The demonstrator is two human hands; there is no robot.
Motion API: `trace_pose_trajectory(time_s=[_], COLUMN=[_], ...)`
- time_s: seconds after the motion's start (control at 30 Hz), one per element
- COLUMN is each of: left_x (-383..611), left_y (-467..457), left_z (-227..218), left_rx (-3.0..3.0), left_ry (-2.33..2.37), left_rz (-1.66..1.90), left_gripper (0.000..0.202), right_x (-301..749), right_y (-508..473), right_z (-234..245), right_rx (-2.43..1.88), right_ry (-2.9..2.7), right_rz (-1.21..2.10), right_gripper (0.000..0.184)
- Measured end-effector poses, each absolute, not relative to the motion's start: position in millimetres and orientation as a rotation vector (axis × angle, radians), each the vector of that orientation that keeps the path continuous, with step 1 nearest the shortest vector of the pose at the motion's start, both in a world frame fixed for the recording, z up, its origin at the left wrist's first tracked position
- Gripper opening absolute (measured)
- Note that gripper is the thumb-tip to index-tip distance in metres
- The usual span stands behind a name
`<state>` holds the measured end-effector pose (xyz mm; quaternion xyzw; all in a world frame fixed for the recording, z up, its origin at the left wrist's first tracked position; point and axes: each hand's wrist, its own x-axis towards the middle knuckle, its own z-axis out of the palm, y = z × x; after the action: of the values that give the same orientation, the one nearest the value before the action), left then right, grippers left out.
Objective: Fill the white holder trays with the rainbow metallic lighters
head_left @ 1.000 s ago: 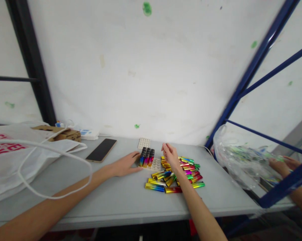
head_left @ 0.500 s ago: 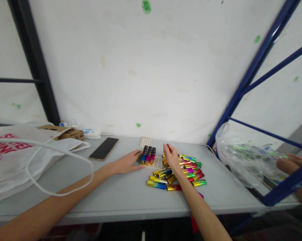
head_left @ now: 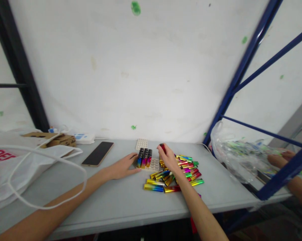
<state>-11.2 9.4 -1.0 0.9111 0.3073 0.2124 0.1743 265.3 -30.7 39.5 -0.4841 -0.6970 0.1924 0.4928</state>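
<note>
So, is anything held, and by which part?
The right hand holds a narrow red-and-black object below its exposed end. Whether the left hand holds anything is unclear.

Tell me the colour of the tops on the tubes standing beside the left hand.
The upright tubes have black tops, best seen in the head view.

Lit flat and fairly bright across white wall point(head_left: 153, 83) and grey tabletop point(head_left: 120, 201), apparently from above, dropping to near-black below the table edge and greyer toward the picture corners. Glinting hard off the metallic tubes point(head_left: 153, 188) and in a white streak along the blue post point(head_left: 243, 63), with softer sheen on the clear plastic bag point(head_left: 225, 164). Stretched wide-angle at the sides, soft overall, worst around the other person's hands point(head_left: 278, 161) at far right, too smeared for detail.
</note>
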Motion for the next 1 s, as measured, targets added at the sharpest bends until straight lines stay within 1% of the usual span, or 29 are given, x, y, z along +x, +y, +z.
trace_pose_trajectory(time_s=[0.1,0.2,0.27,0.33,0.47,0.6,0.7,0.77,0.87,1.0], left_x=[-10.7,-9.5,-8.9,-8.7,-9.4,-9.7,-9.1,-8.7,-8.5,-8.4], left_y=[9.1,7.5,6.5,5.9,6.4,7.5,6.8,5.9,5.2,5.0], left_z=[-0.2,2.5,4.2,5.4,5.0,3.3,4.1,5.1,6.1,6.3], left_rx=[2.584,2.583,2.576,2.571,2.576,2.577,2.587,2.592,2.594,2.586], left_ry=[0.860,0.852,0.865,0.877,0.856,0.837,0.842,0.841,0.845,0.849], left_rz=[0.598,0.591,0.581,0.573,0.583,0.607,0.595,0.592,0.593,0.590], left_gripper=[0.067,0.065,0.065,0.066,0.065,0.063,0.063,0.063,0.064,0.064], right_x=[270.4,273.7,274.5,274.5,274.4,274.1,270.6,266.1,258.1,251.3], right_y=[-36.4,-39.5,-40.6,-41.8,-44.7,-45.6,-45.2,-45.4,-46.8,-49.4], right_z=[45.6,47.5,47.0,46.6,47.3,46.0,43.7,43.4,45.6,48.3], right_rx=[-1.102,-1.112,-1.167,-1.203,-1.146,-1.147,-1.188,-1.215,-1.210,-1.182], right_ry=[-1.866,-1.998,-2.035,-2.061,-2.130,-2.183,-2.257,-2.314,-2.384,-2.438], right_rz=[0.427,0.206,0.145,0.194,0.398,0.488,0.453,0.365,0.216,0.168], right_gripper=[0.037,0.040,0.043,0.044,0.045,0.042,0.036,0.035,0.036,0.038])
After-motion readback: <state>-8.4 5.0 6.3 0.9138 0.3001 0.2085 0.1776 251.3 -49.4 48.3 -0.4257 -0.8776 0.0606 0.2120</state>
